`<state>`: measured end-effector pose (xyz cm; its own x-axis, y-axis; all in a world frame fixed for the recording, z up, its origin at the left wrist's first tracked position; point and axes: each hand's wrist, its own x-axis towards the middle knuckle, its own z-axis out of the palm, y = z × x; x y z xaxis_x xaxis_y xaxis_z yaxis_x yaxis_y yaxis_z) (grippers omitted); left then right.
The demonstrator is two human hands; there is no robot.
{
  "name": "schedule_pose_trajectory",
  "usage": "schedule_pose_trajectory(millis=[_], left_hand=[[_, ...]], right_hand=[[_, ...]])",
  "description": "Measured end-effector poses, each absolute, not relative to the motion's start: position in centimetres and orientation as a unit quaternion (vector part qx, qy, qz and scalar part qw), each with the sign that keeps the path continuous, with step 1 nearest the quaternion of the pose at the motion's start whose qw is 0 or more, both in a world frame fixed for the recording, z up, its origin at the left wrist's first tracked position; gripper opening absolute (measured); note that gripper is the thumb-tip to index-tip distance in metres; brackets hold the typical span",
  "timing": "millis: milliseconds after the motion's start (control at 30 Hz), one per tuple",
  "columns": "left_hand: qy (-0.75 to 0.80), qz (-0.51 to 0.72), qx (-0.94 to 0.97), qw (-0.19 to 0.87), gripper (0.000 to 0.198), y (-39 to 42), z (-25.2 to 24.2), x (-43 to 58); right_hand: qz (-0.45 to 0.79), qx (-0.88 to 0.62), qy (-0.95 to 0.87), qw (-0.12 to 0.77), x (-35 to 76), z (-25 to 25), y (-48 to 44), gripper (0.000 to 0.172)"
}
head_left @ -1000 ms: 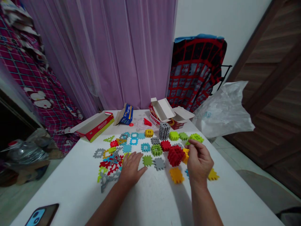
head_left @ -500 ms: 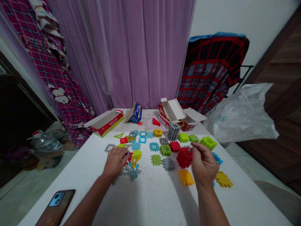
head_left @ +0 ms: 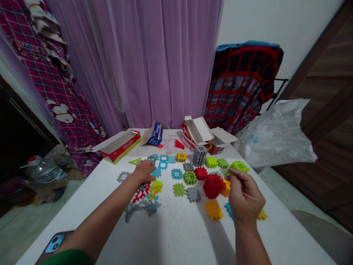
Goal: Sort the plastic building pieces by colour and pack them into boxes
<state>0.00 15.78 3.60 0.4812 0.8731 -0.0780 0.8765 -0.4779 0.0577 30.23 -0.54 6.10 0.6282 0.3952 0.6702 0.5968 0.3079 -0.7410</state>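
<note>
Colourful interlocking plastic tiles lie spread over a white table [head_left: 179, 235]. My left hand [head_left: 144, 171] reaches far out onto the left cluster of blue, red and yellow tiles [head_left: 154, 186], its fingers bent down on them. My right hand [head_left: 245, 198] hovers low at the right, fingers pinched together beside an assembled red cube [head_left: 213, 185] and an orange tile [head_left: 226, 188]. What it pinches is hidden. A grey tile tower [head_left: 199, 155] stands behind the cube. A lime green piece [head_left: 238, 166] lies just beyond my right fingers, and a yellow block [head_left: 213, 209] lies near my wrist.
A phone [head_left: 53, 243] lies at the near left corner. A red open box [head_left: 118, 146], a blue box [head_left: 154, 134] and an open red-white carton [head_left: 198, 130] stand at the far edge. A plastic bag [head_left: 275, 134] hangs off the right side. A purple curtain [head_left: 154, 62] hangs behind.
My left hand has slid forward and leftward from beside the green tile to the far left cluster. My right hand has stayed beside the red cube, fingers still pinched.
</note>
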Motion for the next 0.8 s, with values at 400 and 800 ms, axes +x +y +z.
schedule_pose_trajectory(millis=[400, 800], left_hand=[[0.521, -0.048, 0.850, 0.053, 0.049, 16.0, 4.5, 0.2], [0.506, -0.008, 0.856, 0.104, 0.059, 10.2, 4.4, 2.9]], right_hand=[[-0.112, -0.582, -0.316, 0.740, 32.5, 8.8, -2.1, 0.016], [-0.094, -0.529, -0.190, 0.822, 33.9, 10.6, -2.9, 0.013]])
